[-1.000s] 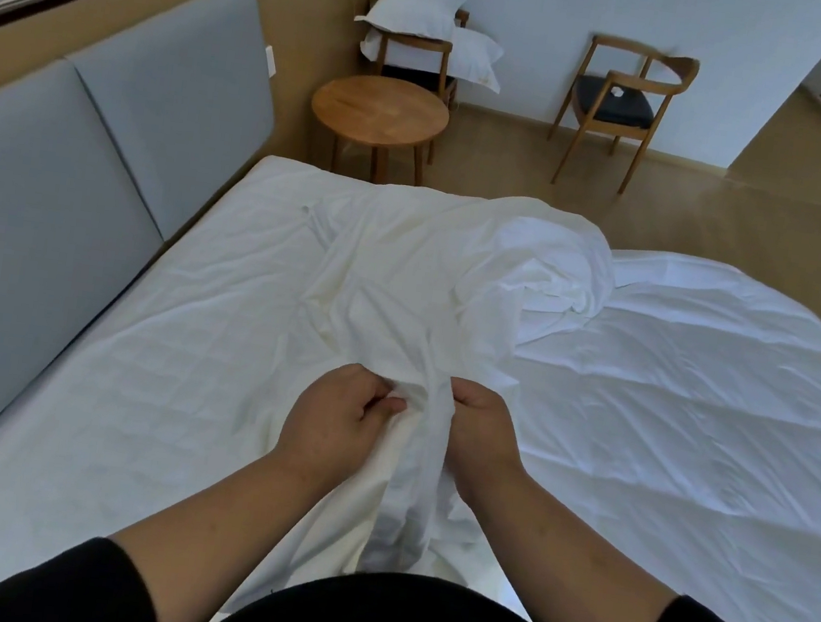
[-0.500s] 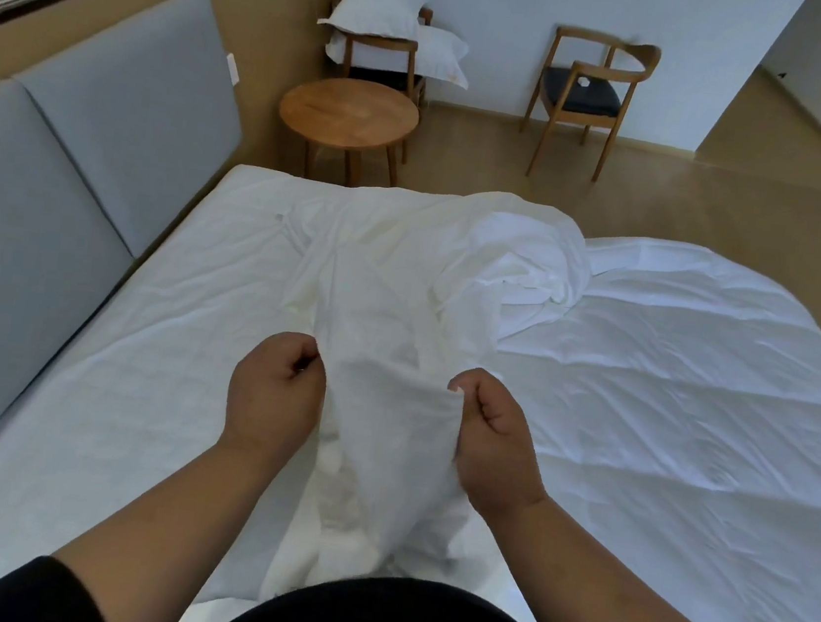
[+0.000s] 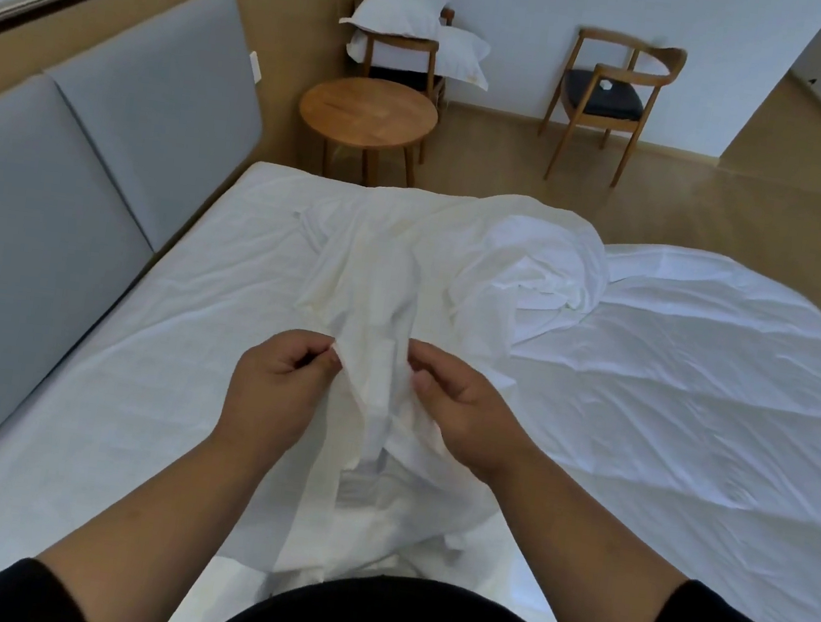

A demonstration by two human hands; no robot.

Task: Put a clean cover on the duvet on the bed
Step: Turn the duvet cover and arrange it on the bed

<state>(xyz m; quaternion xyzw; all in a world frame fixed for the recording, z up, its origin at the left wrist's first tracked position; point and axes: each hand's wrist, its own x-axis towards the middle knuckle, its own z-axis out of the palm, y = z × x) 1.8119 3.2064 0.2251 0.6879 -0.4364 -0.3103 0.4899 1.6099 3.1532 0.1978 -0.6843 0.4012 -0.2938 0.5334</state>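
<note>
A crumpled white duvet cover point(image 3: 444, 273) lies in a long bunch across the middle of the bed point(image 3: 95, 375), running from the far edge toward me. My left hand point(image 3: 275, 387) pinches an edge of the cover between thumb and fingers. My right hand point(image 3: 463, 410) grips the fabric just beside it, a narrow fold hanging between the two hands. The white duvet point(image 3: 673, 384) is spread flat over the right half of the bed, partly under the cover's bunched far end.
A grey padded headboard point(image 3: 78, 177) lines the left side. Beyond the bed stand a round wooden table point(image 3: 368, 112), a chair stacked with white pillows point(image 3: 407, 26) and a wooden chair with a dark seat point(image 3: 611, 92) on wood flooring.
My hands spread apart along the cover's edge, then came closer again and rose a little, with a different stretch of fabric between them. The view shifted slightly.
</note>
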